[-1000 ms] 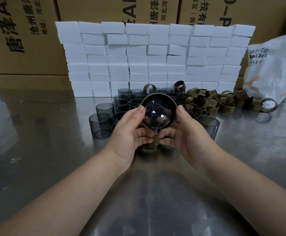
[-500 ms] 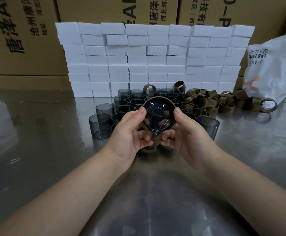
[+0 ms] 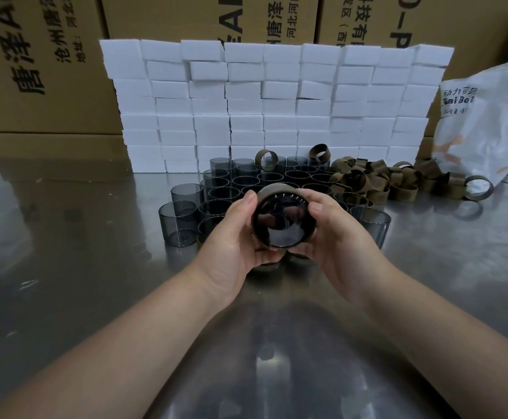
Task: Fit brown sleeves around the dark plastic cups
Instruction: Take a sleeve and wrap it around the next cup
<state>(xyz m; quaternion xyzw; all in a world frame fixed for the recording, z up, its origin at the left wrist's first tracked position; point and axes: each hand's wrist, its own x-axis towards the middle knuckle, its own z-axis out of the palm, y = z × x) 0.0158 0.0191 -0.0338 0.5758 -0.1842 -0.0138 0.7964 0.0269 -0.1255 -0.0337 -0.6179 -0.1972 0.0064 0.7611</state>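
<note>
I hold one dark plastic cup [image 3: 281, 223] above the table, tipped on its side with one end facing me. A brown sleeve [image 3: 272, 189] wraps around its body. My left hand [image 3: 234, 237] grips the cup's left side with the thumb on top. On the right side my right hand [image 3: 334, 234] grips it the same way, and both sets of fingers curl underneath. Behind my hands several bare dark cups [image 3: 183, 217] stand upright in a cluster. A heap of loose brown sleeves [image 3: 376, 179] lies to their right.
A wall of stacked white foam blocks [image 3: 276, 107] rises behind the cups, with cardboard boxes [image 3: 44, 65] beyond it. A white plastic bag [image 3: 488, 125] sits at the far right. The table [image 3: 95, 282] is shiny metal, bare in front of my arms.
My hands have lowered the cup a little and tilted it. The brown sleeve now shows around the cup's upper edge.
</note>
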